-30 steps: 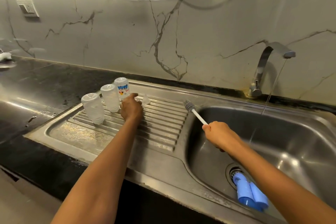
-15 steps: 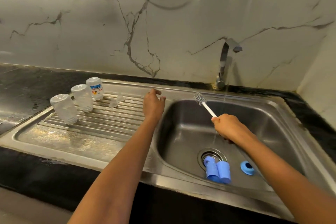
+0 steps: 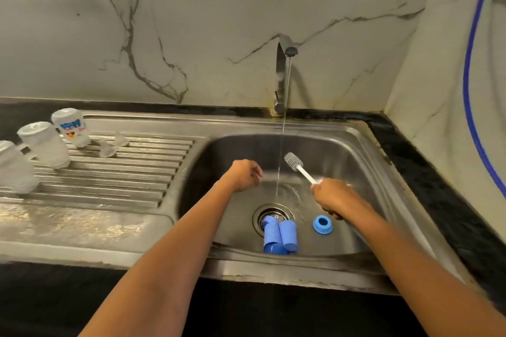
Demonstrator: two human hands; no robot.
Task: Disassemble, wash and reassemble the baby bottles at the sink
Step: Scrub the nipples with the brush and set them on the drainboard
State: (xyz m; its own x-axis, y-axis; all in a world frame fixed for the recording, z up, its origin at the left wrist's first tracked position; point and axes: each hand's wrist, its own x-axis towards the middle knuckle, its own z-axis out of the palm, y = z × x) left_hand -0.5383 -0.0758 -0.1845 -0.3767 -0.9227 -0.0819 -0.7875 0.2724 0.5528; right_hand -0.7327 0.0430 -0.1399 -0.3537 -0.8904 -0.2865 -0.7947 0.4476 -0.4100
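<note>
Three clear baby bottles [image 3: 48, 143] stand upside down at the left of the ribbed drainboard [image 3: 115, 175], with two clear teats [image 3: 106, 149] beside them. In the sink basin [image 3: 342, 150] two blue caps [image 3: 279, 235] lie over the drain and a blue collar ring [image 3: 323, 224] sits to their right. My right hand [image 3: 332, 198] grips the white handle of a bottle brush [image 3: 295, 162], bristles up beside the running water. My left hand [image 3: 245, 175] hovers over the basin with loosely curled fingers, holding nothing.
A steel tap [image 3: 283, 74] at the back runs a thin stream into the basin. Black counter [image 3: 438, 189] borders the sink on the right and front. A blue hose [image 3: 469, 68] hangs down the right wall.
My left hand left the drainboard and moved right, down over the basin. The view swung right toward the sink. My right hand keeps the brush and has come closer to the stream.
</note>
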